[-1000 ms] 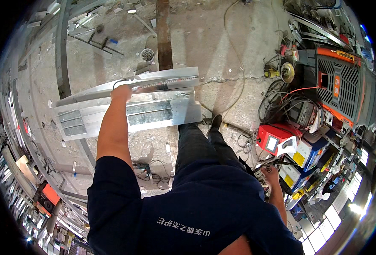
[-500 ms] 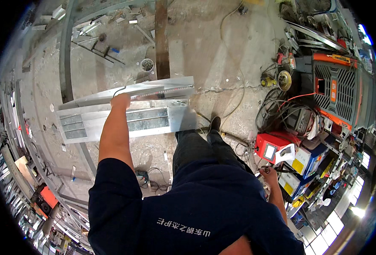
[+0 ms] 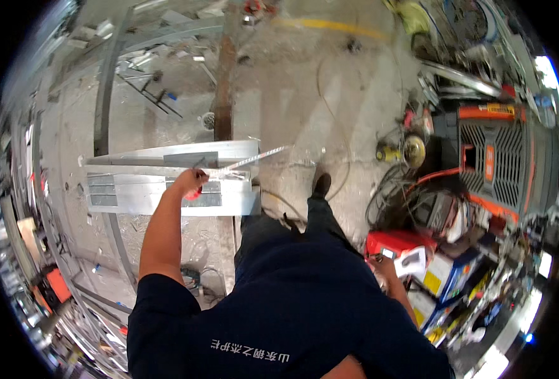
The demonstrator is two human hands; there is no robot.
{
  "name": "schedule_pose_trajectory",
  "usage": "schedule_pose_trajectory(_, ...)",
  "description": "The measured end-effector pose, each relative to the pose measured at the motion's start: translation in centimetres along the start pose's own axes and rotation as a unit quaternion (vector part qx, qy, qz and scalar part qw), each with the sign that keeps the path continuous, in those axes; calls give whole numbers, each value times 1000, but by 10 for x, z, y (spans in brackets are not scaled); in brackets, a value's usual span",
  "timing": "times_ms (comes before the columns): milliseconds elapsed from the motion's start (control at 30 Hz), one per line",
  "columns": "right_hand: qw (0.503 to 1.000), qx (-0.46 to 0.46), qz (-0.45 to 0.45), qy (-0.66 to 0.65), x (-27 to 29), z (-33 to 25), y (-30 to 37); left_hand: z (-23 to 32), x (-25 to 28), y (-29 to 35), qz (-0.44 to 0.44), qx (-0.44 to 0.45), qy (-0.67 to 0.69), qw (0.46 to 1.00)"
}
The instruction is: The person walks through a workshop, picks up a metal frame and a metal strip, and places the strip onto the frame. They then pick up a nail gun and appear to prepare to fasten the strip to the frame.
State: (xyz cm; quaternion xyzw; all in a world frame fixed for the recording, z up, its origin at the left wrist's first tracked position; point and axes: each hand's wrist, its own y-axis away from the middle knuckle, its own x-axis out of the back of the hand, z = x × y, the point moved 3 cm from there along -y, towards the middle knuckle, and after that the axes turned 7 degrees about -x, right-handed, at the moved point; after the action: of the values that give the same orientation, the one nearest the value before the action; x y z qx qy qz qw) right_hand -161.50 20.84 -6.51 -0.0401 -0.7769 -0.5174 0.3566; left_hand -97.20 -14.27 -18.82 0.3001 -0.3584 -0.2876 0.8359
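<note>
A red tape measure [image 3: 193,194] with a pale, marked metal blade [image 3: 252,159] sits in the worker's left hand [image 3: 188,182], fingers wrapped around it, above the long silver sheet-metal pieces [image 3: 134,189]. The blade slants out, its tip past their right end. Those pieces lie side by side across a rusty brown steel beam [image 3: 223,107], just in front of the worker's legs. Over on the right, the right hand [image 3: 380,262] is curled beside the red box-shaped machine [image 3: 399,240]; I can't tell whether it grips anything. Beyond that machine are tangled black cables [image 3: 390,196] and a big grey-and-orange slatted cabinet [image 3: 491,158]. Farther ahead, a small round bucket [image 3: 209,120] stands by the beam, and a yellow stripe [image 3: 336,26] crosses the concrete floor [image 3: 286,95].
</note>
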Motion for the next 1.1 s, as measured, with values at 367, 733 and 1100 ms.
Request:
schedule_pose_trajectory(367,962,-119,-114,-217,116,53,-207,8,-125,201,66,305,69,948)
schedule_pose_trajectory(733,981,-135,-112,-87,207,-90,-305,111,-256,211,-56,357,183,914)
schedule_pose_trajectory(1100,954,122,-70,263,281,-270,-341,100,-171,0,58,178,143,972)
